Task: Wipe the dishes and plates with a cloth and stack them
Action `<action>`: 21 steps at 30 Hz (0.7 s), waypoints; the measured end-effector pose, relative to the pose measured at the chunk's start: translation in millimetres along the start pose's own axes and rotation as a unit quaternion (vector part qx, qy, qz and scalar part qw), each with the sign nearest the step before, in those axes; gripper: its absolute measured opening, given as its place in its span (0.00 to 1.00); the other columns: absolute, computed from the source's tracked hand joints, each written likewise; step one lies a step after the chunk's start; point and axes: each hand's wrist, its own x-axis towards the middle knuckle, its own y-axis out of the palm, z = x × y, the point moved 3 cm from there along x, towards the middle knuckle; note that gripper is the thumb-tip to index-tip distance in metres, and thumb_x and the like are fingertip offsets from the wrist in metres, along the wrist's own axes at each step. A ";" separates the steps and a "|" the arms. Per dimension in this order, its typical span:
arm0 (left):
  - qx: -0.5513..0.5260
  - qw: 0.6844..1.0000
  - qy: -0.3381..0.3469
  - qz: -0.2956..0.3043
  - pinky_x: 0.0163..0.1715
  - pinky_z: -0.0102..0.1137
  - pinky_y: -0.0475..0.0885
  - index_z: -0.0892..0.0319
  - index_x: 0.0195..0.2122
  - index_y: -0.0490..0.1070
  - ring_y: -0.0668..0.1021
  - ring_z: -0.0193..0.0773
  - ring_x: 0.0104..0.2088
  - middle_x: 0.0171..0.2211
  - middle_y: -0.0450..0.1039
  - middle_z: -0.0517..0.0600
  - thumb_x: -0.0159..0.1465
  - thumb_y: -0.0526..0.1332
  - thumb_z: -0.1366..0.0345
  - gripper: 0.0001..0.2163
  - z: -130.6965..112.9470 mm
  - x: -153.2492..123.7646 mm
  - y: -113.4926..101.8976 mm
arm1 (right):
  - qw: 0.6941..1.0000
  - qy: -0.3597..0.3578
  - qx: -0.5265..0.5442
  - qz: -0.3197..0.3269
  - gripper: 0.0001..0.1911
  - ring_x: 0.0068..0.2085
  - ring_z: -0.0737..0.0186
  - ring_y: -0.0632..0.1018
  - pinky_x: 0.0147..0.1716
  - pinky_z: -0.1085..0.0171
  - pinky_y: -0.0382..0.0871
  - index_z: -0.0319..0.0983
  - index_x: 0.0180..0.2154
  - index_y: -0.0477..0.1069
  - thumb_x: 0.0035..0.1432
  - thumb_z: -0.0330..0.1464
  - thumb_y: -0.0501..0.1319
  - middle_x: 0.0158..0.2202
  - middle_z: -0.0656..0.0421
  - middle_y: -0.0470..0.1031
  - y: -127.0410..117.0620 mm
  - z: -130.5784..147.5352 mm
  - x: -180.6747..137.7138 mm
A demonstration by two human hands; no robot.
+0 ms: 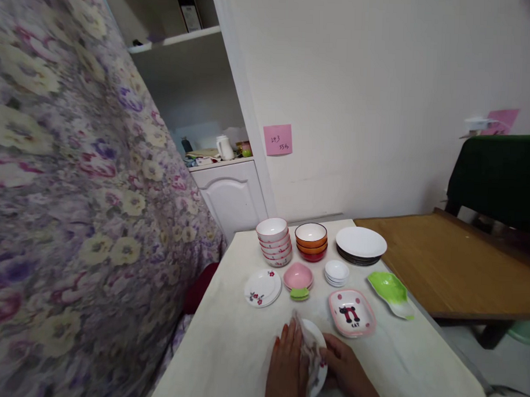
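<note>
A white plate with a red flower pattern (322, 381) is near the table's front, between my two hands. My left hand (285, 364) holds a thin pale cloth (311, 345) against the plate's face, its fingers straight and close together. The cloth covers part of the plate. With fingers and thumb, my right hand (344, 363) grips the plate's right rim. Beyond my hands lie white flowered plates (262, 286), pink bowls (297, 275) with a small green dish (299, 293) before them, and a square pink-rimmed cat dish (352, 313).
Farther back are stacked flowered bowls (274, 242), orange and red bowls (311, 243), small white dishes (336, 271) and white plates over dark ones (361, 242). A green leaf-shaped dish (390, 292) lies near the right edge. A floral curtain (95, 187) hangs left; a brown wooden surface (454, 263) adjoins right.
</note>
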 end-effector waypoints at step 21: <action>-0.475 0.878 -0.054 -0.021 0.29 0.28 0.65 0.60 0.31 0.69 0.72 0.36 0.28 0.25 0.72 0.43 0.55 0.62 0.59 0.09 26.0 7.8 -51.5 | 0.996 -0.059 -0.040 0.062 0.26 0.32 0.57 0.77 0.29 0.62 0.71 0.38 0.46 0.73 0.49 0.47 0.63 0.34 0.56 0.79 5.7 17.7 -9.1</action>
